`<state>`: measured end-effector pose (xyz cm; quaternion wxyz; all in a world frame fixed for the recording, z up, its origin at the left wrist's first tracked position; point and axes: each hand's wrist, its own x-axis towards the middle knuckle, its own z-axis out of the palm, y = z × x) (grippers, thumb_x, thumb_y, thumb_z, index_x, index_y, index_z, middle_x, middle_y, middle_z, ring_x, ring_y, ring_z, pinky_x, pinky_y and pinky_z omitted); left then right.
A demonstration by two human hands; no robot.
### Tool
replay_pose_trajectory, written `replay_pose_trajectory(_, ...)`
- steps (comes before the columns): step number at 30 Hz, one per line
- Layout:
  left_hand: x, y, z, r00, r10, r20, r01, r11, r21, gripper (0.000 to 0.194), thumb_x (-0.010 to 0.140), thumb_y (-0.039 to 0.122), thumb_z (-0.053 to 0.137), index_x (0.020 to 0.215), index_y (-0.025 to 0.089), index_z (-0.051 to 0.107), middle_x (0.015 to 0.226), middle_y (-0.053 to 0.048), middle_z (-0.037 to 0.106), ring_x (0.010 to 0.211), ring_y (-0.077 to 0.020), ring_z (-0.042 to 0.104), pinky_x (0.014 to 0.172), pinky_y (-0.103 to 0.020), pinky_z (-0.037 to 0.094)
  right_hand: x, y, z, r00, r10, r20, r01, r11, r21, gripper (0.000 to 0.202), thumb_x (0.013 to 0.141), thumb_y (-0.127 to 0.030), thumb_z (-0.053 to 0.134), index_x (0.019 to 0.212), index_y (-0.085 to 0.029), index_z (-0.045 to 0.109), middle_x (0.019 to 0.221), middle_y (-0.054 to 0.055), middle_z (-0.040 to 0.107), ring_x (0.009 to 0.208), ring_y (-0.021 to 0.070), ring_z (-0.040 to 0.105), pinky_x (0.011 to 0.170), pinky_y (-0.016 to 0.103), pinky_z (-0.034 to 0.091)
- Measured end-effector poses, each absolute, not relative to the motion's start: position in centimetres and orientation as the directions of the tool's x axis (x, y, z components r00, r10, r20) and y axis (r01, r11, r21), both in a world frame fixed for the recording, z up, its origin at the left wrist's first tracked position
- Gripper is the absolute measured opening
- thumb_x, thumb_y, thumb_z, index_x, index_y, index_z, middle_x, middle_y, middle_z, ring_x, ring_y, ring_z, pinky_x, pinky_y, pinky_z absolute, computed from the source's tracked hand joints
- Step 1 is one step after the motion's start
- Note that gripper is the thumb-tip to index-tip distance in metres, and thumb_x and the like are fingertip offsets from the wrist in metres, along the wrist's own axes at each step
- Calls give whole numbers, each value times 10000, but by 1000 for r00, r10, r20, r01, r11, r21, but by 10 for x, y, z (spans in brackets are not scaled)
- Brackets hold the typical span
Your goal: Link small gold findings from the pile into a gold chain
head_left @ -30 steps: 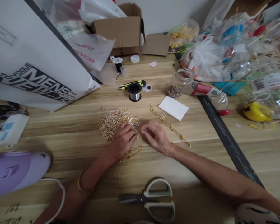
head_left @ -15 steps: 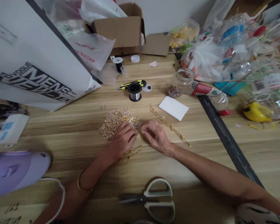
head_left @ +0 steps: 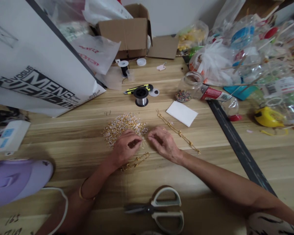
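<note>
My left hand (head_left: 126, 147) is closed in a pinch at the right edge of a pile of small gold and white beads or charms (head_left: 120, 125). A thin gold-coloured pin (head_left: 142, 143) shows by its fingertips; whether it is gripped or lies on the table is hard to tell. Facing it across a small gap, my right hand (head_left: 164, 145) also pinches; anything between its fingers is too small to make out. Just below the left hand lies a gold chain (head_left: 137, 160). Another gold chain with beads (head_left: 180, 133) stretches out beyond the right hand.
Large scissors (head_left: 159, 209) lie near the front. A wire spool (head_left: 141, 97), a cutter knife (head_left: 132, 88), a folded white paper (head_left: 182, 113) and a bead jar (head_left: 189, 86) stand farther back. Bags and bottles crowd the right; a purple appliance (head_left: 19, 181) sits left.
My left hand has shifted slightly left and turned, its thumb and forefinger now forming a visible loop. The right hand stays nearly still.
</note>
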<state>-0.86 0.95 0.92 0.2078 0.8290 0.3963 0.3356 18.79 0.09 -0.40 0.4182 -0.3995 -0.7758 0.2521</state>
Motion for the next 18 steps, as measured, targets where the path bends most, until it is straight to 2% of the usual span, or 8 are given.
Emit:
replay_pose_trajectory(4, -11, 10, 11, 343, 881, 325, 487, -463, 741, 68, 776, 125, 637, 778, 162, 694, 757, -48, 702, 749, -165, 624, 715, -281, 488, 188, 1, -5, -326, 832, 449, 405, 552, -729, 88, 905, -170, 494, 840, -175, 553, 761, 45, 596, 730, 175, 521, 725, 327, 391)
replay_pose_trajectory(9, -14, 10, 10, 234, 963, 134, 390, -220, 894, 59, 755, 197, 686, 785, 153, 711, 777, -41, 713, 715, -143, 648, 673, -241, 505, 188, 2, -5, -318, 838, 444, 401, 543, -738, 89, 903, -171, 492, 838, -171, 553, 762, 47, 600, 722, 174, 521, 716, 331, 391)
replay_pose_trajectory(12, -14, 10, 10, 201, 977, 69, 330, -134, 935, 61, 733, 196, 700, 772, 151, 710, 751, -30, 716, 682, -131, 651, 648, -221, 511, 188, 1, -5, -311, 846, 433, 396, 530, -750, 82, 902, -169, 496, 842, -176, 551, 761, 40, 598, 717, 170, 521, 715, 331, 390)
replay_pose_trajectory(18, -11, 10, 12, 191, 980, 51, 297, -107, 949, 62, 701, 184, 711, 750, 147, 708, 719, -26, 721, 657, -129, 651, 640, -222, 525, 189, 1, -6, -242, 885, 398, 362, 463, -809, 72, 899, -177, 502, 847, -179, 552, 755, 33, 579, 714, 163, 518, 692, 312, 400)
